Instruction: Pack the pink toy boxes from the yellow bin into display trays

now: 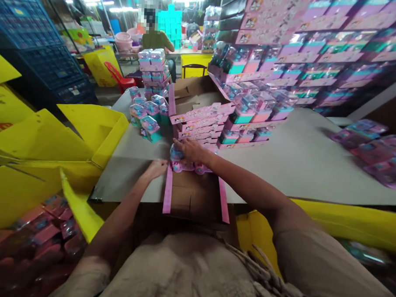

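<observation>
A pink-edged cardboard display tray (167, 193) lies before me, its near end over the table edge. Small plastic toy containers (176, 153) with clear tops stand in a row at its far end. My right hand (190, 151) reaches over the left container, index finger across its top and thumb lower down, closed around it. Beside the tray's left wall is my left hand (157, 169), its fingers curled and slightly blurred; what they hold, if anything, is hidden. A stack of pink printed trays (202, 122) rises just behind the containers.
Loose teal-based containers (150, 128) stand left of the stack. Filled trays (248, 118) are piled to the right, with taller stacks behind. Yellow bins (109, 140) flank the grey table (292, 170). A person (155, 39) sits at the back.
</observation>
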Tool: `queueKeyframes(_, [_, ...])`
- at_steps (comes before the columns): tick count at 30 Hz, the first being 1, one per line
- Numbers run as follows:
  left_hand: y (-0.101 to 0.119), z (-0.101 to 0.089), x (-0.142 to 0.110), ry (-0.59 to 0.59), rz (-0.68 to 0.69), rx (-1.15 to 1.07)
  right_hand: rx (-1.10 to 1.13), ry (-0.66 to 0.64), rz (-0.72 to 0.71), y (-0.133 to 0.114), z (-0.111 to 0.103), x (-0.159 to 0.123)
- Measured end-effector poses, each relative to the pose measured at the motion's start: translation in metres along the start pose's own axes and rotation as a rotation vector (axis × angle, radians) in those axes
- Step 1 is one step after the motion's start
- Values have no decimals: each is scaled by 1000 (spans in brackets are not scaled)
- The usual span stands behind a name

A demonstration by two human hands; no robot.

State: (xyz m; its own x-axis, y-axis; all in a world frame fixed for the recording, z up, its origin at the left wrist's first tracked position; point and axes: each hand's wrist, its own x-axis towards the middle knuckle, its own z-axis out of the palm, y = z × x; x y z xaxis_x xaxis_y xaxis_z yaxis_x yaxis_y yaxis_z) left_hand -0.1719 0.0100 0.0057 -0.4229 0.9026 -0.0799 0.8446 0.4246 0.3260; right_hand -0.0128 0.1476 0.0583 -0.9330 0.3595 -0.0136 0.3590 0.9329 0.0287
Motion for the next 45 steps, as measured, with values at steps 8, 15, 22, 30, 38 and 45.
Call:
queueKeyframes(8, [32,-34,39,165,742,80,62,103,81,68,4,-64])
queueKeyframes(15, [43,-11,64,79,822,175,237,189,70,109,38,-110])
queueKeyframes(22, [47,-6,77,64,873,113,153,111,47,97,34,-82])
queueKeyframes(30, [22,-5,45,359,729,-191,820,318,445,108,32,-116])
queueKeyframes(38, [95,19,-52,373,950,-225,1332,-80,822,78,72,-172])
queueKeyframes(45, [169,0,37,47,806,316,1355,-48,859,64,62,-165])
